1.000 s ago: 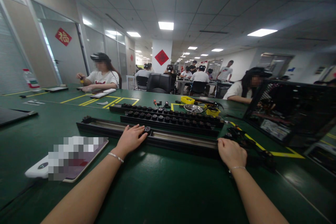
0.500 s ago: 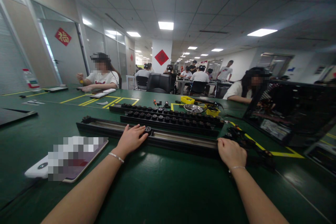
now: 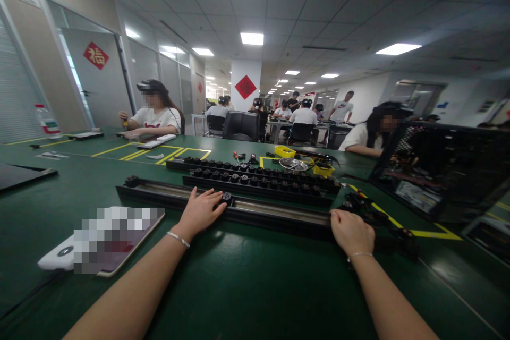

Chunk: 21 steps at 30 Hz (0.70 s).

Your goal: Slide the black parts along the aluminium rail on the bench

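1. In the middle of the frame, a long black trough [image 3: 274, 221] is laid across the green table [image 3: 255, 287], angled slightly down toward the right.
2. The left hand [image 3: 201, 212] is held open, palm down, with its fingers spread over the trough; a small black socket [image 3: 227, 198] set in the trough is touched by the fingertips, and nothing is seen to be gripped.
3. The right hand [image 3: 353, 232] is curled into a fist around the trough's right end; its fingertips are hidden from view.
4. A second socket [image 3: 131, 180] is seated at the trough's left end.
5. Just behind the trough, two strips lined with sockets [image 3: 258, 183] are set nearly parallel to it.
6. Above these in the frame, a metal dish [image 3: 294, 164] and a yellow box [image 3: 284, 152] are placed.
7. At lower left, a phone [image 3: 139, 248] is partly masked by pixelation.
8. At right, a black computer case [image 3: 450, 175] is stood on the table.
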Motion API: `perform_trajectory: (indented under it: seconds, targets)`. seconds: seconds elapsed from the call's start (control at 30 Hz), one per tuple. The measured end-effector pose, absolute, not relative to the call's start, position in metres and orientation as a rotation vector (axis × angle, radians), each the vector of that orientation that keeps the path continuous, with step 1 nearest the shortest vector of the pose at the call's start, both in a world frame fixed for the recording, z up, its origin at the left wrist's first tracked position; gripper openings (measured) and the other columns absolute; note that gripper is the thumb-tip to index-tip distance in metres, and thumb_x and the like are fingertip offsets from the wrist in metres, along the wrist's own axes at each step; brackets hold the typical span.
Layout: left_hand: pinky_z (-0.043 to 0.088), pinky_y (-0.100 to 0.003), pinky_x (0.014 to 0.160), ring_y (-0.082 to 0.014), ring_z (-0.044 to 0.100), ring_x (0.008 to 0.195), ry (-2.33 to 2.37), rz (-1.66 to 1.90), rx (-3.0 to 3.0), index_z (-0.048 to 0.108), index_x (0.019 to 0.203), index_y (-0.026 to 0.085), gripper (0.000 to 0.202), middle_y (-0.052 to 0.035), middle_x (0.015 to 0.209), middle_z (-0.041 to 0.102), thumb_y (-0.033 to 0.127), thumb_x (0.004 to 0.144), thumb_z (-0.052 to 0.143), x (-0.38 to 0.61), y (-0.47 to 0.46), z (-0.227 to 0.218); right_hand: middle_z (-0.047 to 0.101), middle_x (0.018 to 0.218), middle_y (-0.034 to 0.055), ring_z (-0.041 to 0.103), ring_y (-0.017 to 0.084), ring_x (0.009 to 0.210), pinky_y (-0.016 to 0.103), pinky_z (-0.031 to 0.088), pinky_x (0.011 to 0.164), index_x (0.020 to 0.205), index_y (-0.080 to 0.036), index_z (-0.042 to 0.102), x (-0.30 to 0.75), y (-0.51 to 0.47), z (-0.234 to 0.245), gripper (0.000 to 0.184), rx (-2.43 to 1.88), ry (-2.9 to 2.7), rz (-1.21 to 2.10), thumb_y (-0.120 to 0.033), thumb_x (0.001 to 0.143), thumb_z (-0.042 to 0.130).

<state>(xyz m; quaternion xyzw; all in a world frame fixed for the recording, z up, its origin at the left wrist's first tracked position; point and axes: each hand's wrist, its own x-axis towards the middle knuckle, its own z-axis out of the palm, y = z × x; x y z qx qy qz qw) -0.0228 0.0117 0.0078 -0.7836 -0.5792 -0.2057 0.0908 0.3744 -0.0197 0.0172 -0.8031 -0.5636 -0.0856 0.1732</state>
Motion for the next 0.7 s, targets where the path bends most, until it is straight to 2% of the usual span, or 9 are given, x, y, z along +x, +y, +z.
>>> perform_trajectory:
  seconds: [0.7]
  targets:
    - [0.012, -0.060, 0.108, -0.0262, 0.048, 0.123, -1.662, -0.630, -2.328, 0.060, 0.117, 0.030, 0.042, -0.0019, 0.126, 0.060, 0.050, 0.090, 0.034, -0.0191, 0.0095, 0.0087, 0.063, 0.118, 0.0014, 0.053, 0.021, 0.108, 0.041, 0.038, 0.088, 0.102, -0.029, 0.068, 0.3735, -0.0199, 0.0180, 0.045, -2.279, -1.595, -0.253, -0.032, 0.089, 0.025]
